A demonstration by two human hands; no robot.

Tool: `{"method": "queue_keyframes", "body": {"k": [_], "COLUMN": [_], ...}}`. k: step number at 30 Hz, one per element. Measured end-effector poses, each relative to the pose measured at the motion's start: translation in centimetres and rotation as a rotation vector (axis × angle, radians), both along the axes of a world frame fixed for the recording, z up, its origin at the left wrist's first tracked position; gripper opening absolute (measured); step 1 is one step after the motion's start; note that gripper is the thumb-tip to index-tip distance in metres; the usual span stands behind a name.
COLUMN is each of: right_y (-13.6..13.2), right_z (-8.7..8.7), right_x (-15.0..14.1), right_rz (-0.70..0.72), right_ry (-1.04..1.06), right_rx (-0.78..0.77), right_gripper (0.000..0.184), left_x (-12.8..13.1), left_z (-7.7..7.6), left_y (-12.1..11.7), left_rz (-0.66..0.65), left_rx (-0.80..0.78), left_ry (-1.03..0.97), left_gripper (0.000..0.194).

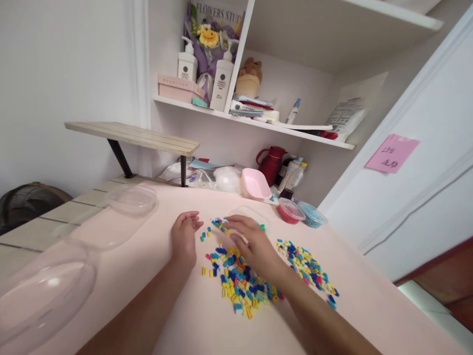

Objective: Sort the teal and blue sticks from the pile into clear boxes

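Small building bricks (242, 278) in yellow, blue, teal and orange lie in a loose heap in front of me. My right hand (253, 241) hovers over the heap's far side, its thumb and fingers apart; a few small bricks (219, 224) show just beyond its fingertips. A bit of yellow is visible by the thumb, but whether it touches the hand is unclear. To the left of the heap, my left hand (185, 239) rests on its side with fingers loosely bent and apart, holding nothing. A second patch of mixed bricks (308, 264) spreads to the right.
Clear plastic tubs (83, 276) and a clear lid (111, 231) stand at left. Lidded tubs of red pieces (290, 209) and blue pieces (312, 215) sit at the back right, near a pink box (256, 184) and a red jug (271, 165). A wooden riser (133, 135) stands at back left.
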State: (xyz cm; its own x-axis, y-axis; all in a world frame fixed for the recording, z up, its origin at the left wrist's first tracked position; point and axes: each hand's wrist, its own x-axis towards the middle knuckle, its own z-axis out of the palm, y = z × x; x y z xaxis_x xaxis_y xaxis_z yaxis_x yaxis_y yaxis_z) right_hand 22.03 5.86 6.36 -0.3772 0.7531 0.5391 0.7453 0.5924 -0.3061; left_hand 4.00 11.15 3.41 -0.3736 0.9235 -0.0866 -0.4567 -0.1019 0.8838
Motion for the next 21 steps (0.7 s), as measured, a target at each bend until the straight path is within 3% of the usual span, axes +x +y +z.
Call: {"method": "queue_keyframes", "body": {"k": [4,7,10,17,21], "right_y": [-0.5,-0.2,0.2,0.1,0.2], "right_z": [-1.6,-2.2,-2.3,-2.1,-2.2], "right_x": [-2.8,-2.9,-2.3,-2.4,-2.5], "right_rz": [0.124,0.120,0.113,0.030,-0.026], "right_ry": [-0.163,-0.274,-0.354,-0.293,-0.255], "right_rx": [-0.159,-0.298,-0.372,-0.220,-0.139], "right_gripper": [0.049,0.061,0.059,0.036,0.034], "left_x": [-0.5,-0.7,-0.6,-0.4,-0.4], "left_z": [0.1,0.2,0.3,0.4,0.4], "left_y": [0.2,0.2,0.1,0.1,0.1], "left_rz": [0.066,0.061,0.036,0.009,0.002], "left_rx": [-0.020,-0.025,-0.025,-0.030,-0.019], "left_ry": [-0.121,-0.164,-0.172,-0.144,-0.128], "left_gripper": [0.018,0.021,0.023,0.025,0.025]}}
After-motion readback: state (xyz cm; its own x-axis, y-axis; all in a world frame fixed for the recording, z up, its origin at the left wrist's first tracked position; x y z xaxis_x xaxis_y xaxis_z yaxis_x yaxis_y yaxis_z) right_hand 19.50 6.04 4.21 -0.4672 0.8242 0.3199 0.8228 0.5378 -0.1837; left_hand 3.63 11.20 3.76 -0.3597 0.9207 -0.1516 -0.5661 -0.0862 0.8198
